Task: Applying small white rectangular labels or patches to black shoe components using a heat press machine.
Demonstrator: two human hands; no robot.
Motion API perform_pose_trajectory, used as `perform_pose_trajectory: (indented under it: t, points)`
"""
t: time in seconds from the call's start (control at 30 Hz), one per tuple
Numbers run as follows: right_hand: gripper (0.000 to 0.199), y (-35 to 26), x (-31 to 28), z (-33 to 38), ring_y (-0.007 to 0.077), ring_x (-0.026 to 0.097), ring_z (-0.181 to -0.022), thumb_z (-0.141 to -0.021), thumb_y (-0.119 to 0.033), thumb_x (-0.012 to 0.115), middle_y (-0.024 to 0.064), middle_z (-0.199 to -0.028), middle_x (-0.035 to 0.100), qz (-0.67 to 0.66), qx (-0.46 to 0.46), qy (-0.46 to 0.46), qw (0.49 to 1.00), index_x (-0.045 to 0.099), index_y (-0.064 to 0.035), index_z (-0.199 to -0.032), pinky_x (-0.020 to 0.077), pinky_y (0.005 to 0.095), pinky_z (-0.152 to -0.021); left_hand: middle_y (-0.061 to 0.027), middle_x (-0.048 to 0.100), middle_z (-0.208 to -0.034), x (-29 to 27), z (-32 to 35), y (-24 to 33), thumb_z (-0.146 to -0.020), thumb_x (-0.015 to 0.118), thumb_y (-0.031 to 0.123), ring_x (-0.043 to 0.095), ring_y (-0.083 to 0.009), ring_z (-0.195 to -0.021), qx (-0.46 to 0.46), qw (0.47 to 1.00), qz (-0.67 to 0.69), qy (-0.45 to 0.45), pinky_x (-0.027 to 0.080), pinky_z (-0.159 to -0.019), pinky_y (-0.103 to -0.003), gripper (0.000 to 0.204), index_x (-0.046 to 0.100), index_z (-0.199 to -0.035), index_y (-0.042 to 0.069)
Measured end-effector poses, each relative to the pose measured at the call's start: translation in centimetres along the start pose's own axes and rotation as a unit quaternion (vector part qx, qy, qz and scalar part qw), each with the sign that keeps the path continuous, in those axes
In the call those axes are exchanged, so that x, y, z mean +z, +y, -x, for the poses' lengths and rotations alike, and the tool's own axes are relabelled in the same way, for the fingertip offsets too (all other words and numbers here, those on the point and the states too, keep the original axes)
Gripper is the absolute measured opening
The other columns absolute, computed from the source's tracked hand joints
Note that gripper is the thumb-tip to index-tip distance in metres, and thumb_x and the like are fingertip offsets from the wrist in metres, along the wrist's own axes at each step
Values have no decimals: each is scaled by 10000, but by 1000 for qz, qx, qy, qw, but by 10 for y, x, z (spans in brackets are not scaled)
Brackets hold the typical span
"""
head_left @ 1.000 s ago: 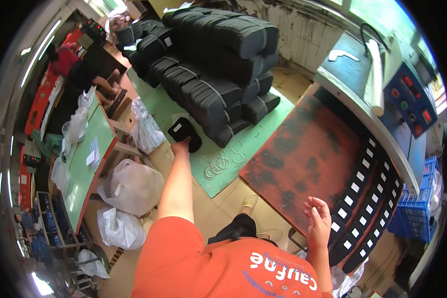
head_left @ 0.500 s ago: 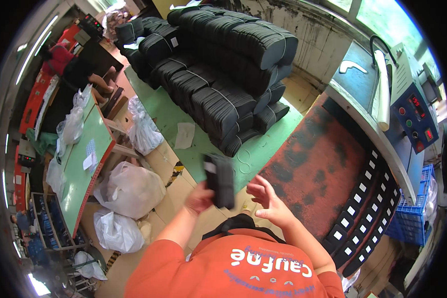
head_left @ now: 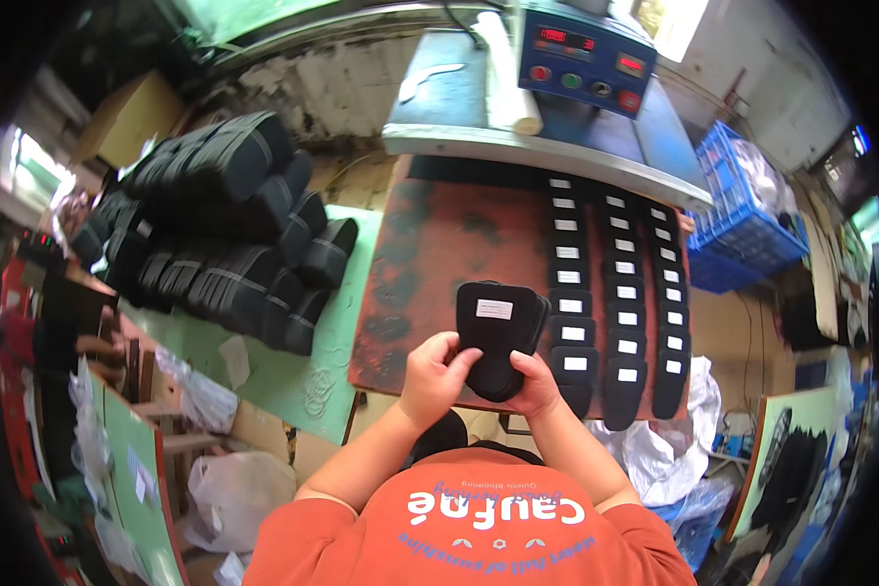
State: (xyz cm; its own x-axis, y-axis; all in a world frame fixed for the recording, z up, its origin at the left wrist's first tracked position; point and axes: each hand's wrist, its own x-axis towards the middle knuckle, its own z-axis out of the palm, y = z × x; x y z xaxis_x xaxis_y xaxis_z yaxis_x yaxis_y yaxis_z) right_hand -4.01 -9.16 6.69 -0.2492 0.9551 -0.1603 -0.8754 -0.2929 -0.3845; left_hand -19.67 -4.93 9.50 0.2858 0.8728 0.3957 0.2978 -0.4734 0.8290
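Note:
My left hand (head_left: 435,379) and my right hand (head_left: 534,384) hold a small stack of black pads (head_left: 498,337) between them. The pads are wide at the far end and rounded and narrower at the near end. On the top one is a white label (head_left: 493,309). My thumbs press on its upper face near the narrow end, while the other fingers wrap underneath and are partly hidden. The stack is over the near part of a reddish, dark-blotched press bed (head_left: 430,254). To its right, overlapping rows of similar labelled black pads (head_left: 623,319) lie on that bed.
A blue press head (head_left: 576,137) with a control box (head_left: 586,61) and a white roll (head_left: 508,78) stands beyond the bed. Tall piles of banded black pads (head_left: 225,254) sit on a green table (head_left: 347,381) at left, beside loose rubber bands (head_left: 322,391). Blue crates (head_left: 737,215) are at right.
My view has turned right, from the piles toward the press. The stack, earlier in my left hand alone, is now over the bed in both hands, its labelled face up.

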Motion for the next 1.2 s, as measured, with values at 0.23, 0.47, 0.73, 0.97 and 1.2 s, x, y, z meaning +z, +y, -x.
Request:
perform_pose_trajectory:
  t: [0.23, 0.47, 0.73, 0.97, 1.2]
  points:
    - [655, -59, -12, 38, 385, 465, -1168, -756, -209, 607, 190, -1251, 480, -25, -117, 11, 993, 346, 5, -1318, 403, 482, -968, -30, 567, -713, 52, -103, -89, -868, 542, 78, 492, -76, -557, -300, 930, 211, -31, 403, -493, -242, 106, 564, -897, -22]
    - [628, -66, -37, 22, 319, 509, -1135, -760, -207, 608, 173, -1227, 508, -42, -126, 132, 982, 374, 1, -1304, 406, 453, -972, -163, 646, -851, 121, -221, -165, -782, 653, 131, 624, -224, -773, -243, 968, 27, -61, 483, -689, -315, 349, 573, -1029, -103]
    - [486, -80, -43, -18, 207, 510, -1114, -853, -62, 596, 106, -1226, 503, 41, -167, 233, 957, 382, -21, -1288, 418, 371, -961, -163, 631, -908, 101, -181, -95, -811, 654, 191, 618, -223, -841, -75, 973, 58, -209, 491, -724, -323, 377, 551, -1066, -66]
    - [453, -98, -47, -24, 210, 505, -1120, -884, -119, 554, 100, -1226, 504, 5, -184, 190, 964, 386, -21, -1293, 408, 366, -964, -78, 623, -791, 105, -213, -133, -799, 636, 88, 560, -103, -605, -276, 946, 168, -32, 449, -527, -235, 317, 556, -1056, -79]
    - [431, -87, -49, -32, 211, 502, -1125, -898, -120, 526, 97, -1233, 503, 0, -180, 221, 959, 387, -25, -1296, 390, 374, -982, -83, 616, -774, 107, -201, -115, -804, 663, 142, 575, -134, -693, -74, 994, -10, -84, 463, -608, -276, 324, 572, -1047, -52]
